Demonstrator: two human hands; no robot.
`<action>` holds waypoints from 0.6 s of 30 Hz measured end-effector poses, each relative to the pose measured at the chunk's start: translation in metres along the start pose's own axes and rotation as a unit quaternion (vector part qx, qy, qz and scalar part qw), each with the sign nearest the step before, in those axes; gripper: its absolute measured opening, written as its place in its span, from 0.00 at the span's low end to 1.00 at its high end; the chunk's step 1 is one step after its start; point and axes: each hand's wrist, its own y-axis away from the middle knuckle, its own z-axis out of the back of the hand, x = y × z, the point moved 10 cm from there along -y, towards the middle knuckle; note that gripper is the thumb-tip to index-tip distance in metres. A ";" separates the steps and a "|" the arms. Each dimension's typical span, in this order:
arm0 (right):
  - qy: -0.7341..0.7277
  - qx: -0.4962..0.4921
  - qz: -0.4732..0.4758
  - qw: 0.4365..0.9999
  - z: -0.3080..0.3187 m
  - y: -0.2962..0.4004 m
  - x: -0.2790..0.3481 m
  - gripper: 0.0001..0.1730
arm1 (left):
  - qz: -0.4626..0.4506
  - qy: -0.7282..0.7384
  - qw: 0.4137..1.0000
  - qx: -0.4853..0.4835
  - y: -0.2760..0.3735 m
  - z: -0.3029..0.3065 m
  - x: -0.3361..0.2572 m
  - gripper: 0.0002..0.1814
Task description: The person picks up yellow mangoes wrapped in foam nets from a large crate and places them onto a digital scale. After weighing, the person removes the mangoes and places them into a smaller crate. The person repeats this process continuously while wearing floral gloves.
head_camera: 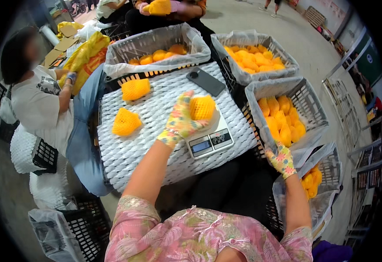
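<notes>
My left hand (181, 122), in a floral glove, has its fingers and thumb around a fruit in yellow foam netting (202, 108). That fruit is over the round plate of a white digital kitchen scale (209, 140), whose display faces me. Two more netted fruits, one farther back (136, 89) and one nearer (126, 122), lie left of the scale on white foam netting (151, 147). My right hand (281, 160), gloved alike, is at the near rim of a lined crate (287, 86) of netted fruit. What its fingertips touch is unclear.
A dark smartphone (205, 81) lies behind the scale. More lined crates with netted fruit stand at the back left (158, 67), back right (256, 77) and near right (332, 170). A person (43, 98) sits at left, handling a yellow bag (87, 64); another person's hands hold a netted fruit behind.
</notes>
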 end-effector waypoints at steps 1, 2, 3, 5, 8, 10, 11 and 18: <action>-0.013 0.002 0.002 1.000 -0.002 0.000 -0.005 0.34 | -0.005 0.081 0.996 -0.023 0.007 0.009 0.012 0.47; -0.114 -0.021 0.055 0.992 0.002 -0.002 -0.001 0.29 | 0.082 0.148 0.985 -0.045 0.018 0.015 0.039 0.44; -0.189 -0.035 0.057 0.980 0.004 -0.006 -0.001 0.24 | 0.027 0.168 0.979 -0.115 0.031 0.031 0.054 0.40; -0.171 -0.130 0.111 0.970 0.027 -0.016 0.014 0.22 | 0.050 0.131 0.979 -0.149 0.055 0.034 0.109 0.34; -0.108 -0.154 0.230 0.955 0.051 -0.028 0.081 0.24 | 0.081 0.041 0.987 -0.136 0.076 0.024 0.128 0.28; -0.104 -0.138 0.279 0.945 0.056 -0.036 0.127 0.26 | 0.061 -0.011 0.992 -0.107 0.070 0.028 0.103 0.26; -0.099 -0.129 0.304 0.939 0.057 -0.038 0.148 0.27 | 0.063 -0.008 0.992 -0.112 0.070 0.026 0.104 0.25; -0.065 -0.001 0.413 0.909 0.017 -0.067 0.229 0.37 | 0.033 -0.035 0.991 -0.124 0.065 0.026 0.099 0.23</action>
